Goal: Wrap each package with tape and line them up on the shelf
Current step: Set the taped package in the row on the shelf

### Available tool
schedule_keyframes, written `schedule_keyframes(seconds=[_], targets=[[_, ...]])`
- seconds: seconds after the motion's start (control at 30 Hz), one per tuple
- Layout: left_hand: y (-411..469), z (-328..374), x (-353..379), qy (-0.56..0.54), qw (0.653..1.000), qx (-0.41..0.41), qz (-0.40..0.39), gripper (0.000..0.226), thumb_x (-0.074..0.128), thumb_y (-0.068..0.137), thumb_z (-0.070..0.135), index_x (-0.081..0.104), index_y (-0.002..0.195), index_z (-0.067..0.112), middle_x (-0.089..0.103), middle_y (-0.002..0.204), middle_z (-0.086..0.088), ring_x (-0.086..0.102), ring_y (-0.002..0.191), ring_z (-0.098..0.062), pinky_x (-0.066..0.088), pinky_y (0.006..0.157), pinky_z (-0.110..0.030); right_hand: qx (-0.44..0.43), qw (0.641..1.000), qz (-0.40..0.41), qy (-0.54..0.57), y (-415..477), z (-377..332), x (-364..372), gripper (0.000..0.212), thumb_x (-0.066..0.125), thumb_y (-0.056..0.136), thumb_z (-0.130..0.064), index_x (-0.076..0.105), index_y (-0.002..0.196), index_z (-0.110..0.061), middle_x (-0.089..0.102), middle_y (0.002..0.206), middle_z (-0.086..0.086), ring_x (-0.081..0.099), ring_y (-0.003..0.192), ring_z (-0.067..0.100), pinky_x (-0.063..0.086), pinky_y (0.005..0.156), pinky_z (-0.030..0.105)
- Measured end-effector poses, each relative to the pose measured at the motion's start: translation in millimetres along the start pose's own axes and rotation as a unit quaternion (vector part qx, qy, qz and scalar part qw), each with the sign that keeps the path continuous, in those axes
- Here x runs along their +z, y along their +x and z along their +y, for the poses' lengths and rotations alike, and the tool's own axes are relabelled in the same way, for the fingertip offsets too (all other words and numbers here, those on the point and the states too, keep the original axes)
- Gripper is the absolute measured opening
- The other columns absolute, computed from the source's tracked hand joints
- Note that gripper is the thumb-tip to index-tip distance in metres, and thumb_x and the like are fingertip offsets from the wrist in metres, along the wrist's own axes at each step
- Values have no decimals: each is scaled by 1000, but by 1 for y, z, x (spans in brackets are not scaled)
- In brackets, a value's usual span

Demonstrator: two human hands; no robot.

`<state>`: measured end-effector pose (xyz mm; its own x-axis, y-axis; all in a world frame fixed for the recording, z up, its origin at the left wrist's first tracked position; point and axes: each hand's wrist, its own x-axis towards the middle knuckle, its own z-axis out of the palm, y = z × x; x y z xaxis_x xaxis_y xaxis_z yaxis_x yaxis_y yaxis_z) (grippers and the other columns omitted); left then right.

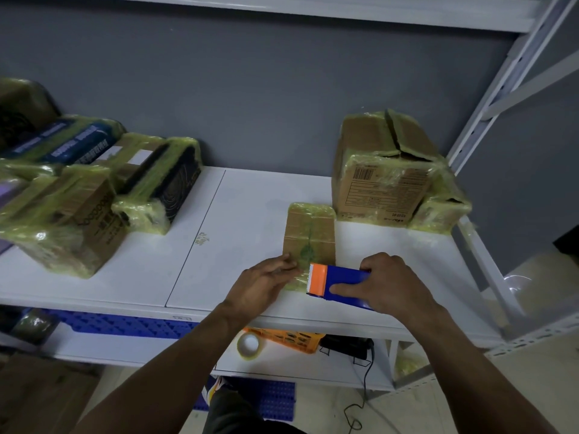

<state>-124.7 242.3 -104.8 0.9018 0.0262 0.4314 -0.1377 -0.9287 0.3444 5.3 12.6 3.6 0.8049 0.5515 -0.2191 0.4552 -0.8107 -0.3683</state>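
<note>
A flat brown cardboard package (310, 233) with yellowish tape on it lies on the white shelf (244, 214), near the front edge. My left hand (261, 285) presses on its near left corner with straight fingers. My right hand (388, 283) grips a blue tape dispenser (341, 285) with an orange cutter end, which sits against the package's near end. The package's near edge is hidden behind the dispenser and my hands.
Several tape-wrapped packages (94, 189) are lined up at the left of the shelf. A larger wrapped carton (385, 173) with a smaller one (438, 211) beside it stands at the right rear. A tape roll (249, 346) and an orange basket (291, 338) sit on the lower shelf.
</note>
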Motion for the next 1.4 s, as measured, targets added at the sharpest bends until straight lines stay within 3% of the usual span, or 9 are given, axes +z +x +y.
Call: schedule_keyframes(seconds=[0.17,0.33,0.5,0.57,0.73,0.93,1.03,1.17,1.4], targets=[[-4,-10,-2,-40,998,-25,36,37,76,86,-4,76,120,12,70,127,-2,60,127,-20,53,104,-40,5,999,33,7,-8,13,-13,60,81,61,-78,61,77,-24,65,73,-10,64,70,6,43,55,19],[-1,-4,-4,-40,999,-15,3,47,71,87,-11,70,129,10,64,138,-3,58,130,-17,48,109,-39,13,999,29,-23,-5,15,-13,60,81,65,-76,59,81,-22,65,78,-9,65,75,9,54,63,24],[-2,3,-10,1,997,-45,-65,76,54,85,-19,56,145,28,57,145,0,46,141,-16,59,92,-40,18,999,16,-27,4,14,-7,62,82,66,-73,59,88,-20,66,87,-6,67,82,12,60,74,29],[-2,7,-12,22,996,-47,-73,69,57,90,-8,55,144,34,56,145,4,43,142,-14,61,81,-37,20,999,12,-30,6,14,-6,63,83,65,-73,59,91,-21,65,89,-7,67,85,13,60,75,30],[7,17,-12,46,996,-75,-19,33,67,91,52,73,118,33,64,123,14,60,117,-10,58,68,-30,22,999,8,-29,10,15,-6,63,83,65,-74,59,93,-22,61,83,-11,67,84,13,57,70,25],[17,23,-7,94,991,-70,-66,27,58,102,37,65,127,30,63,135,9,61,123,-16,53,66,-32,28,999,20,-17,10,19,2,61,81,64,-76,58,84,-23,60,79,-11,63,73,10,54,65,24],[14,24,-11,125,988,-44,-82,53,67,95,17,54,142,38,61,136,8,60,123,-16,52,61,-31,26,999,28,-10,8,17,5,61,81,63,-77,59,80,-23,61,78,-10,62,69,8,50,59,21],[11,16,-20,103,993,-6,-62,63,79,78,0,67,131,31,67,130,4,65,117,-22,59,56,-33,20,999,24,17,3,11,9,61,80,62,-78,62,79,-22,62,78,-10,63,70,7,47,57,21],[4,-9,-31,87,995,15,-36,58,78,76,-9,72,125,22,69,129,0,65,122,-21,64,74,-42,-11,999,16,36,-8,-1,7,61,79,61,-81,61,77,-25,63,77,-10,64,72,6,42,56,21]])
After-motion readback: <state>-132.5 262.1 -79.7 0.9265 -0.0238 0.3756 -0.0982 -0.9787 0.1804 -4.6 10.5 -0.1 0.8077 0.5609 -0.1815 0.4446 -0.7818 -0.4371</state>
